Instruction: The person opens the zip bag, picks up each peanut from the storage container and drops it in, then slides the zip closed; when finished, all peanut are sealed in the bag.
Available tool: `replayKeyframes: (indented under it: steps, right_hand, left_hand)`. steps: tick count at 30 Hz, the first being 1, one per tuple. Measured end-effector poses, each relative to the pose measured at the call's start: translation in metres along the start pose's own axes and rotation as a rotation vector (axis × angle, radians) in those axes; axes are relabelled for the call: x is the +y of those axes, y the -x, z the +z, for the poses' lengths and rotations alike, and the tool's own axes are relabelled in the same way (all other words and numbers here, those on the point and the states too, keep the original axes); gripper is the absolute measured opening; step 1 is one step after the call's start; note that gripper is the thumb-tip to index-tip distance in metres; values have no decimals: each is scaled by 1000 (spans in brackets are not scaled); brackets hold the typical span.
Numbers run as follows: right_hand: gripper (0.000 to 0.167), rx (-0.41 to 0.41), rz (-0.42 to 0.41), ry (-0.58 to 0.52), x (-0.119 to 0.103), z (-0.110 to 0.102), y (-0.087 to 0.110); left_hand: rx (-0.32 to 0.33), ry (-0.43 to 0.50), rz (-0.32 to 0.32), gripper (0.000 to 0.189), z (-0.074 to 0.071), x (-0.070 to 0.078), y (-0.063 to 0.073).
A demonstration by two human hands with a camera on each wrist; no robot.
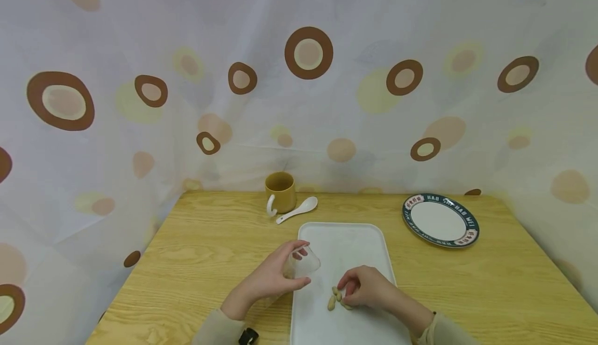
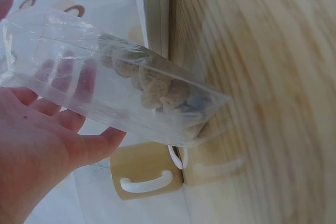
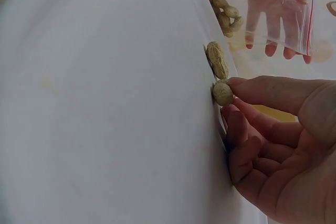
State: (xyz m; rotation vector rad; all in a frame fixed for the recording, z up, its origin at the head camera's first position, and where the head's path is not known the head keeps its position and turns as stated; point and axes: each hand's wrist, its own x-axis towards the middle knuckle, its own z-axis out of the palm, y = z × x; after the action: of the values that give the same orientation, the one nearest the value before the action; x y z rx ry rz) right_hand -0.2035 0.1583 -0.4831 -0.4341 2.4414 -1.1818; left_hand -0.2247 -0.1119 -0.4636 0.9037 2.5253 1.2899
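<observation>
My left hand [image 1: 268, 276] holds a clear zip bag [image 1: 304, 262] by its upper part, over the left side of the white tray [image 1: 345, 241]. Several unshelled peanuts [image 2: 155, 82] lie in the bag's lower end in the left wrist view. My right hand [image 1: 371, 288] is low over the tray, with thumb and forefinger pinching a peanut [image 3: 223, 94]. Another peanut [image 3: 217, 60] lies on the tray beside it, and a small cluster of peanuts [image 1: 331, 302] shows left of the right fingertips in the head view.
Behind the tray stand a mustard mug [image 1: 281, 192] with a white handle and a white spoon [image 1: 299, 209]. A plate [image 1: 439, 221] with a dark green lettered rim rests at the back right of the wooden table [image 1: 201, 251]. A patterned cloth [image 1: 327, 101] hangs behind.
</observation>
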Motion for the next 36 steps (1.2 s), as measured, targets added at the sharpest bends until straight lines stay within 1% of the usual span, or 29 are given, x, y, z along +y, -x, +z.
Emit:
replayKeyframes:
  steps: [5,12,18,22,26,31,33,36]
  right_hand:
    - [18,4,5,5,-1,2,1]
    - [17,6,-8,6,-1,2,2]
    - [16,15,-21,12,-5,-5,2]
    - [14,37,-7,12,-14,-15,0]
    - [16,72,-21,10,-26,-26,-4]
    - [21,93,-68,-18,-39,-36,-8]
    - [21,97,-94,-24,-43,-38,-10]
    - [19,110,-126,-42,-52,-41,-13]
  left_hand:
    - [0,-3,-2,69,1,-1,-1]
    - [5,7,5,69,1,1,0]
    - [-3,6,-10,69,1,1,-1]
    - [-6,1,-14,68,0,2,-1]
    - [0,6,-5,68,1,2,-2]
    - [-6,12,-13,68,5,1,0]
    - [-7,11,-22,67,5,1,0]
    - [-2,4,-15,66,5,2,-1]
